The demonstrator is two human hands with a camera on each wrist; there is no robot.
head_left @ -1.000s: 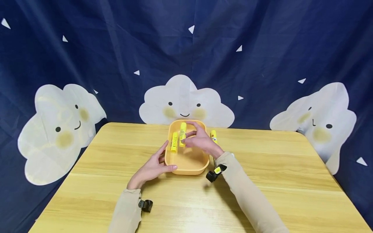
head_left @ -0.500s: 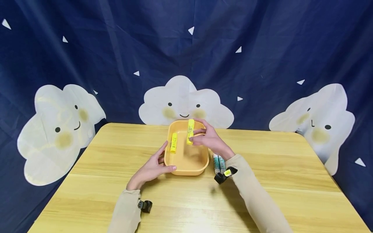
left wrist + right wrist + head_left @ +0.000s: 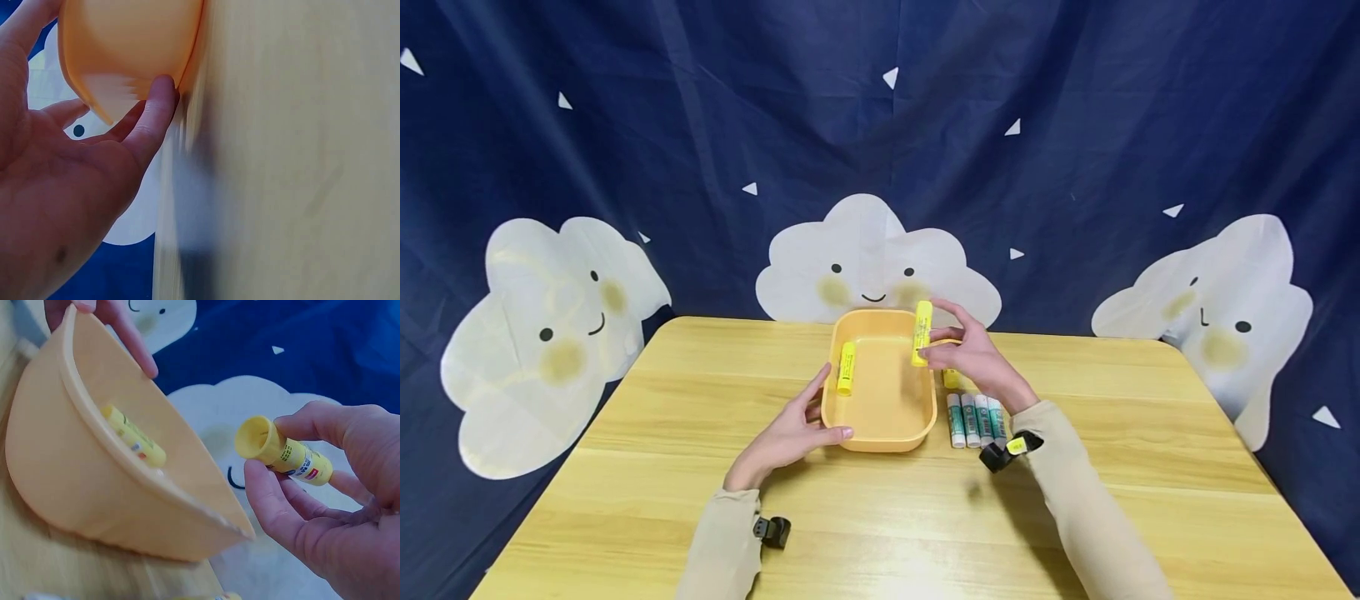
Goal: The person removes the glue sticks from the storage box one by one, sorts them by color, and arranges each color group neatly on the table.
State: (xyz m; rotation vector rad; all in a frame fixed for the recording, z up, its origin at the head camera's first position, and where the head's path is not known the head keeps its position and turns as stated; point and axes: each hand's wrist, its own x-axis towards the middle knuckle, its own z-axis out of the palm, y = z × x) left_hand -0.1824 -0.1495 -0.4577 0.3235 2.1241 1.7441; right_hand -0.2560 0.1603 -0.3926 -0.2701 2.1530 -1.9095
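Observation:
A shallow orange plastic bin (image 3: 880, 439) stands at the table's far middle. My left hand (image 3: 790, 432) holds its near left corner, thumb at the front rim and fingers along the left side; in the left wrist view the fingertips (image 3: 161, 90) touch its wall. Inside, against the left wall, lies a yellow glue stick (image 3: 846, 369). My right hand (image 3: 972, 354) pinches another yellow glue stick (image 3: 290, 457) between thumb and fingers, upright above the bin's right rim. Its hollow end shows in the right wrist view.
Right of the bin, several white-and-green glue sticks (image 3: 972, 421) lie side by side on the wooden table (image 3: 880, 517). Another yellow glue stick (image 3: 951, 379) lies behind them, partly hidden by the right hand. A dark blue cloud-print curtain (image 3: 1060, 150) hangs at the back.
My right hand has lifted its yellow glue stick and carried it rightward from inside the bin to the right rim, uncovering the green-and-white sticks. The left hand stays at the corner.

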